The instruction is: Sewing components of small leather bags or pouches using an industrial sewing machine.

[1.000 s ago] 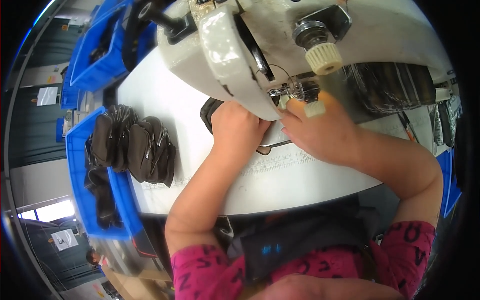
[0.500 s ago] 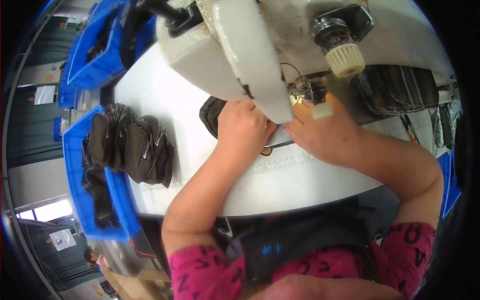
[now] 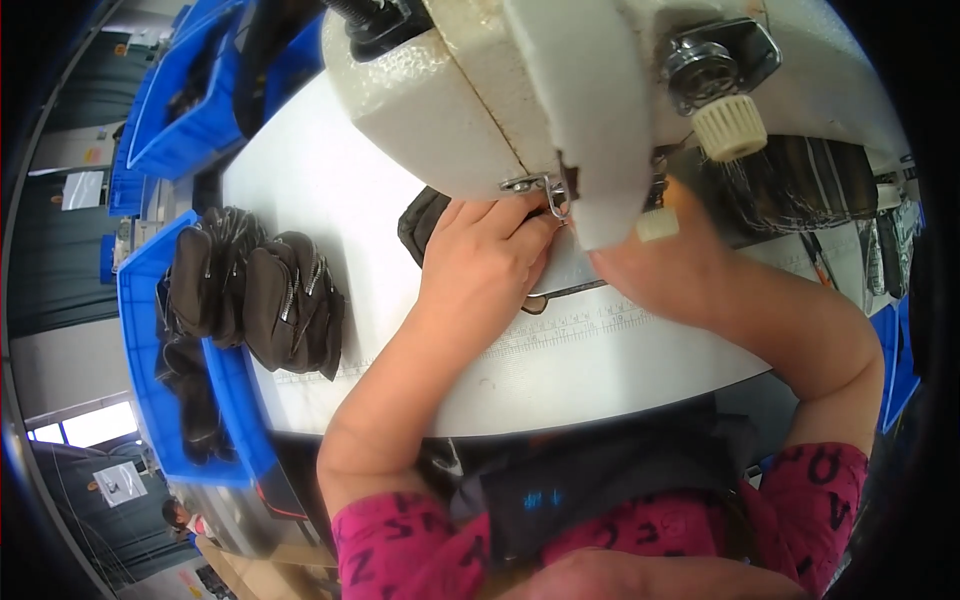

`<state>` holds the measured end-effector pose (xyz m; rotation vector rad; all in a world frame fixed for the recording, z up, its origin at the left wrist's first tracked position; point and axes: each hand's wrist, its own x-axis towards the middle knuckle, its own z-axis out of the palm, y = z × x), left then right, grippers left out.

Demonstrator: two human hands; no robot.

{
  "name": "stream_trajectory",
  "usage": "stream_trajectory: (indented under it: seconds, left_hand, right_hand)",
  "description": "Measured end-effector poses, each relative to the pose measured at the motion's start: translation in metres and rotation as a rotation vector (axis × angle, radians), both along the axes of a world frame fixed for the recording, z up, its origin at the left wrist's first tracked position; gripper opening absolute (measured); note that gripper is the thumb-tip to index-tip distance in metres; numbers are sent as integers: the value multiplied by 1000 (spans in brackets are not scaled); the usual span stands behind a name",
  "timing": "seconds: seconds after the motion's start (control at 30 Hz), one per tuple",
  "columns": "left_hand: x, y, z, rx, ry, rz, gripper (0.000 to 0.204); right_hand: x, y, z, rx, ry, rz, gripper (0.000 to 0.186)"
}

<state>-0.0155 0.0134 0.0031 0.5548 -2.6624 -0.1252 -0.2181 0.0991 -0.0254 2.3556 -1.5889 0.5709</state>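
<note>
Close together, left hand (image 3: 480, 265) pressing black pouch (image 3: 420, 222), right hand (image 3: 655, 270) beside

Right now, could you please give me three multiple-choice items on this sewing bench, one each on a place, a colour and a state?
1. Where do the finished black pouches lie?
A. on the table's left edge, by the bin
B. under the right forearm
C. on top of the sewing machine

2. What colour is the bin at the left?
A. red
B. blue
C. green

3. How is the left hand placed?
A. raised in the air
B. flat on a black piece, under the sewing machine
C. inside the bin

Answers: 1 A, the pile sits beside the bin's rim; 2 B, its walls are plainly blue; 3 B, its fingers press down by the machine's head.
</note>
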Motion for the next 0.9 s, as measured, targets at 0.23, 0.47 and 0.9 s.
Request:
stream_trajectory:
  seconds: [0.23,0.47,0.9]
  left_hand:
    - [-9,15,-2,13,-41,36,27]
    - [-11,19,-1,-8,-79,70,25]
    - [-19,23,-4,-89,-110,110,29]
  right_hand:
    - [-8,-1,6,-42,-13,113,4]
    - [-9,-1,8,-26,-23,129,3]
    - [-11,0,5,-5,-5,82,3]
